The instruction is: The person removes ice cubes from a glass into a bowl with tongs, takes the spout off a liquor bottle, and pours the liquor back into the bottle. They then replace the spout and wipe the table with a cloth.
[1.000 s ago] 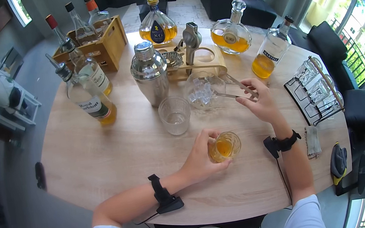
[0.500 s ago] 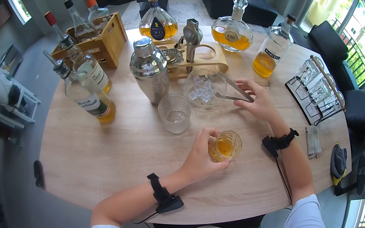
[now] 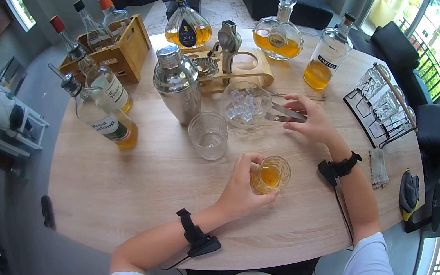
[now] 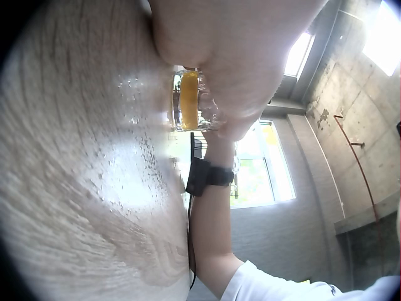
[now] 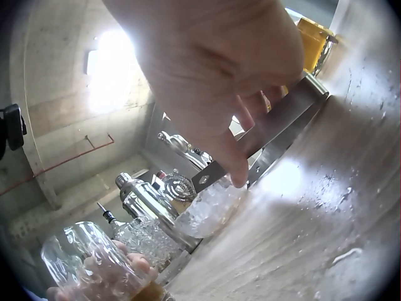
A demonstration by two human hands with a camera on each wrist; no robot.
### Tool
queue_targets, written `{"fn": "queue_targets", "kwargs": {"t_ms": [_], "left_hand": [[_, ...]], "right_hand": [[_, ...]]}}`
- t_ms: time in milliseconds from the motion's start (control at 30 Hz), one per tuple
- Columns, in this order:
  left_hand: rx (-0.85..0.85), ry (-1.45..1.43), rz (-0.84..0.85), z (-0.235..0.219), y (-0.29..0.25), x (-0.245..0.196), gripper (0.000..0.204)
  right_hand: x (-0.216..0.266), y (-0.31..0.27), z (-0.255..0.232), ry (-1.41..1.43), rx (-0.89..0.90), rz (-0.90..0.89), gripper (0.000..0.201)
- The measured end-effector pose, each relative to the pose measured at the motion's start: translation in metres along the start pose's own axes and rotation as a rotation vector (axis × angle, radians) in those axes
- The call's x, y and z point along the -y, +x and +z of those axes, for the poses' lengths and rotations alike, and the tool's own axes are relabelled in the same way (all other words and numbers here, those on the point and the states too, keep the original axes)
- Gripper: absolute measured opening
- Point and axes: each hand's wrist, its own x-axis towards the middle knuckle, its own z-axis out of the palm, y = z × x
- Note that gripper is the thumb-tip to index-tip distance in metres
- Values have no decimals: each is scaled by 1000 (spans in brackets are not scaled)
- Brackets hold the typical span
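My left hand (image 3: 242,191) grips a short clear tumbler (image 3: 271,175) near the front of the table, its fingers wrapped round the side. Amber liquid (image 4: 189,100) fills its lower part. Thumb and fingers of my right hand (image 3: 313,120) pinch metal ice tongs (image 5: 269,135) with a small cut-out near one tip. The tongs' tips stand at the right side of a clear glass bowl (image 3: 237,127), which holds ice cubes (image 3: 241,106). Another clear tumbler (image 3: 210,139) stands left of the bowl, behind my left hand.
A steel cocktail shaker (image 3: 177,90) and a wooden bar-tool stand (image 3: 262,79) are behind the bowl. Liquor bottles (image 3: 110,125) stand left and at the back, near a wooden crate (image 3: 134,56). At right are a glass rack (image 3: 383,107) and a folded cloth (image 3: 378,168).
The tongs have drawn back from over the bowl to its right side and turned in my right hand. My left hand keeps its hold on the tumbler in the same place.
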Motion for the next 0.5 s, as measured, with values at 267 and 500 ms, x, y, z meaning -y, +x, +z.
{"fn": "queue_targets", "kwargs": {"t_ms": [267, 500], "left_hand": [[3, 15, 10, -1, 0, -1, 79], [5, 11, 3, -1, 0, 0, 77]], "right_hand": [[-2, -4, -10, -115, 58, -46, 77], [-6, -4, -30, -208, 157, -15, 80]]}}
